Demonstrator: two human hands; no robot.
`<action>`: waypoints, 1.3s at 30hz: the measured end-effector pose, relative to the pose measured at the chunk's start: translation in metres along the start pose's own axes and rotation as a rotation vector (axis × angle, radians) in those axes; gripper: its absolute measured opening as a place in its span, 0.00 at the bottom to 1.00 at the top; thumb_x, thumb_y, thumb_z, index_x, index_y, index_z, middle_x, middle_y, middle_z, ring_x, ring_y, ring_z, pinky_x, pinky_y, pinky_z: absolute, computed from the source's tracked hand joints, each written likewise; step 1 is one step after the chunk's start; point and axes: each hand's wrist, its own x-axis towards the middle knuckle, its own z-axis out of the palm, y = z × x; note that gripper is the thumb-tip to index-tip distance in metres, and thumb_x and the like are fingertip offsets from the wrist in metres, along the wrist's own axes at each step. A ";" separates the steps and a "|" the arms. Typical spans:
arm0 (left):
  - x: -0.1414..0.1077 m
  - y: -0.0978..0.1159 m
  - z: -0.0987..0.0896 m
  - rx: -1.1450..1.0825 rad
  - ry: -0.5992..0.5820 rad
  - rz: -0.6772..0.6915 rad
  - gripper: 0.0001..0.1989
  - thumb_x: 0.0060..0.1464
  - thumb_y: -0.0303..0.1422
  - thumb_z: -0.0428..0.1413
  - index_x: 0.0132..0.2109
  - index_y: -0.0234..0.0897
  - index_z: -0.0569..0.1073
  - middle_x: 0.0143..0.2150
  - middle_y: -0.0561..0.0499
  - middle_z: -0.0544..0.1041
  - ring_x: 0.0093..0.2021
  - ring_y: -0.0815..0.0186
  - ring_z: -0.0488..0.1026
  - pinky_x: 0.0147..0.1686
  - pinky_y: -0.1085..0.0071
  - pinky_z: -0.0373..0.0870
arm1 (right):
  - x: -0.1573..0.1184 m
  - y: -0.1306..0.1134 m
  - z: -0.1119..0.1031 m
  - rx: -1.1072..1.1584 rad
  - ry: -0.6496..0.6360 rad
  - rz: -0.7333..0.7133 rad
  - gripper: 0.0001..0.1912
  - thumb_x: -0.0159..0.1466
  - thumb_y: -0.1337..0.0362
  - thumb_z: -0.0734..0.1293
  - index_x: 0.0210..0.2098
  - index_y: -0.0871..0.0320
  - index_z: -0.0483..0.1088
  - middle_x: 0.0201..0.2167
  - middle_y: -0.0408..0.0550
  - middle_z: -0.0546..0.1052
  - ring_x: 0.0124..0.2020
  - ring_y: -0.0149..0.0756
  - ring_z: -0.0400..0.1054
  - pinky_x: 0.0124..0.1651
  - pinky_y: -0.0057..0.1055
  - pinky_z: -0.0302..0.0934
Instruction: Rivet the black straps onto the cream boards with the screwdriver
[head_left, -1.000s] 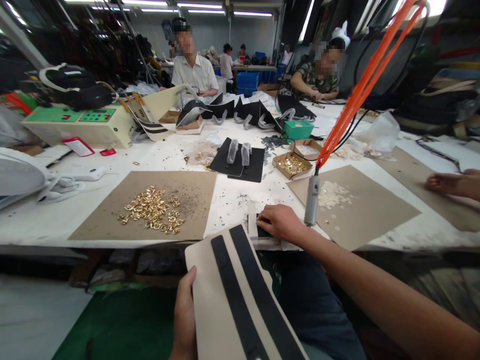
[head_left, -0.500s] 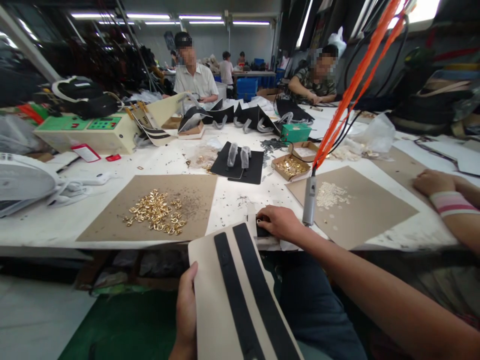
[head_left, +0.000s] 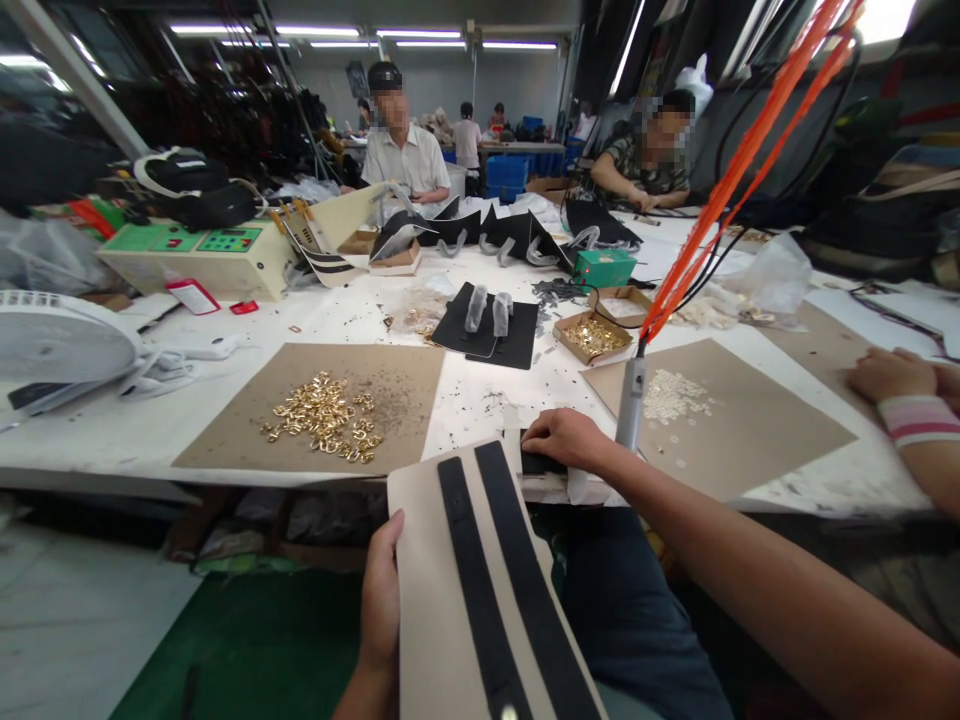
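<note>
White-covered work bench [head_left: 480,420] runs across view. On it, L to R: kraft board [head_left: 225,440] w/ loose gold rings [head_left: 322,420]; cardboard tray [head_left: 592,338] w/ gold parts; 2nd kraft board [head_left: 757,420] w/ pale small parts [head_left: 675,395]. Grey handheld tool [head_left: 630,400] hangs on orange cables [head_left: 742,180] above 2nd board, just R of person's R hand [head_left: 566,440].

Beige panel w/ 2 black stripes [head_left: 508,600] is held tilted, below bench edge, top end just L of R hand. L hand [head_left: 382,600] clamps its lower L edge; fingers [head_left: 394,525] together on panel. R hand lies at bench edge, fingers [head_left: 536,432] together, touching black piece [head_left: 538,463]; firm grip not determinable. Co-worker's hand [head_left: 889,375], w/ pink-striped wristband [head_left: 919,418], rests on far R, well apart.
</note>
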 end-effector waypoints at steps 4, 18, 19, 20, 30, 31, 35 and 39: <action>-0.003 -0.001 0.003 -0.033 -0.074 -0.061 0.17 0.59 0.37 0.57 0.49 0.29 0.80 0.34 0.43 0.86 0.31 0.54 0.83 0.33 0.64 0.81 | -0.004 0.000 0.004 0.041 0.025 0.018 0.08 0.62 0.56 0.71 0.37 0.48 0.83 0.38 0.40 0.84 0.38 0.36 0.75 0.40 0.29 0.61; -0.016 -0.010 0.008 0.004 -0.149 -0.133 0.25 0.58 0.42 0.57 0.54 0.27 0.79 0.36 0.39 0.86 0.38 0.44 0.84 0.39 0.54 0.81 | -0.056 0.000 0.011 0.256 0.333 -0.055 0.19 0.69 0.58 0.64 0.57 0.56 0.74 0.45 0.50 0.79 0.45 0.40 0.72 0.52 0.35 0.63; -0.016 -0.010 0.010 0.007 -0.150 -0.121 0.24 0.58 0.41 0.57 0.54 0.26 0.79 0.36 0.39 0.86 0.37 0.46 0.84 0.38 0.56 0.81 | -0.062 -0.002 0.009 0.378 0.325 -0.043 0.19 0.70 0.55 0.64 0.55 0.56 0.75 0.45 0.50 0.80 0.45 0.40 0.73 0.52 0.35 0.64; -0.015 -0.010 0.011 0.012 -0.146 -0.106 0.22 0.59 0.40 0.57 0.53 0.26 0.80 0.36 0.39 0.86 0.36 0.47 0.84 0.37 0.57 0.81 | -0.070 -0.006 0.008 0.494 0.282 -0.039 0.20 0.70 0.52 0.64 0.53 0.57 0.76 0.46 0.50 0.80 0.46 0.41 0.73 0.52 0.36 0.65; -0.003 -0.019 0.038 0.145 -0.296 -0.082 0.20 0.54 0.40 0.62 0.47 0.28 0.82 0.31 0.42 0.85 0.33 0.50 0.84 0.33 0.63 0.80 | -0.104 -0.049 0.024 1.422 -0.115 0.281 0.25 0.51 0.48 0.79 0.40 0.58 0.77 0.34 0.49 0.83 0.32 0.40 0.77 0.38 0.35 0.73; 0.000 -0.018 0.038 0.239 -0.307 -0.032 0.20 0.52 0.39 0.64 0.47 0.29 0.82 0.32 0.42 0.85 0.33 0.50 0.83 0.31 0.64 0.79 | -0.103 -0.047 0.027 1.433 -0.096 0.293 0.24 0.51 0.49 0.80 0.39 0.58 0.77 0.33 0.49 0.83 0.31 0.40 0.77 0.38 0.35 0.73; 0.013 -0.016 0.034 0.621 -0.355 0.156 0.19 0.45 0.33 0.71 0.46 0.32 0.82 0.35 0.44 0.86 0.32 0.54 0.82 0.29 0.68 0.76 | -0.109 -0.034 0.049 1.413 -0.054 0.324 0.22 0.53 0.49 0.79 0.38 0.59 0.77 0.32 0.49 0.83 0.32 0.41 0.78 0.37 0.35 0.73; 0.021 -0.020 0.033 0.706 -0.544 0.143 0.13 0.47 0.31 0.69 0.42 0.32 0.84 0.38 0.43 0.86 0.38 0.52 0.83 0.38 0.67 0.76 | -0.122 -0.025 0.071 1.354 -0.042 0.367 0.21 0.55 0.47 0.77 0.35 0.59 0.77 0.33 0.49 0.83 0.33 0.43 0.78 0.38 0.37 0.74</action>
